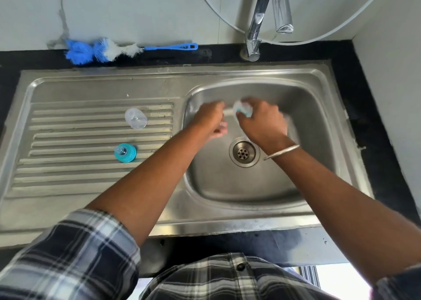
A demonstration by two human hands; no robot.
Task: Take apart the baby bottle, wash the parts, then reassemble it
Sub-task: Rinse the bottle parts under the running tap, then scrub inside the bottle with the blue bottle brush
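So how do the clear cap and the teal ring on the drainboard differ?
The clear cap is colourless and see-through; the teal ring is opaque teal with a clear nipple in its middle. The clear cap lies farther from the person, the teal ring nearer. Both rest on the ribbed drainboard, untouched by either hand.

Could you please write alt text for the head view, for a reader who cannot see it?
Over the sink basin, the right hand holds a blurred bottle while the left hand works at it. A clear cap and teal collar lie on the drainboard; a brush lies behind.
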